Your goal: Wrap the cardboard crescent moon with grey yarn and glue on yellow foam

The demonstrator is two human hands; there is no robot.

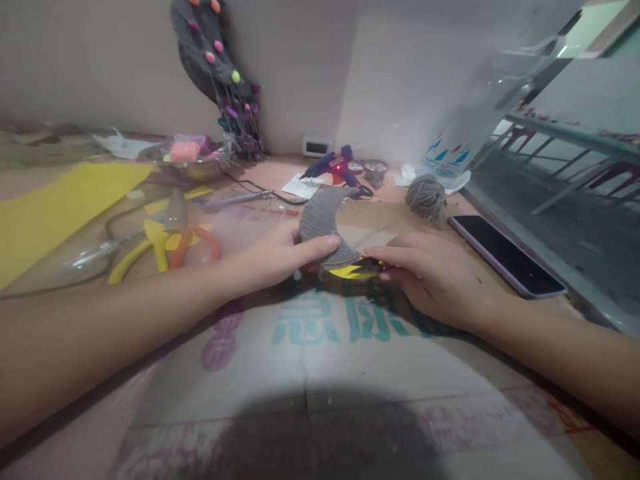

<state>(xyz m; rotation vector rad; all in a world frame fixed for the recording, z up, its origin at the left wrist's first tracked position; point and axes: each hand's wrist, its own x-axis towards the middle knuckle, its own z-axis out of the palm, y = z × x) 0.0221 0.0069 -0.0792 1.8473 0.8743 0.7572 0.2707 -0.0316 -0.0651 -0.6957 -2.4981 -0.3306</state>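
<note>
A crescent moon shape [320, 217] is wrapped in grey yarn, with a bare yellow stretch [347, 271] at its lower end. My left hand [287, 250] grips its left side, thumb lying across the front. At the lower tip my right hand [430, 273] is pinched, thumb and forefinger close to the yellow part. Grey yarn appears to be in those fingers, though blur and dark shadow hide the exact hold. A thin strand seems to lead toward the grey yarn ball [426, 199] behind my right hand.
A glue gun [330, 165] with a red light stands behind the crescent. Pliers with yellow [133, 261] and orange handles lie left, near a yellow sheet [75, 207]. A phone [507, 257] and a plastic jug [460, 133] are right. A decorated grey crescent [200, 60] hangs behind.
</note>
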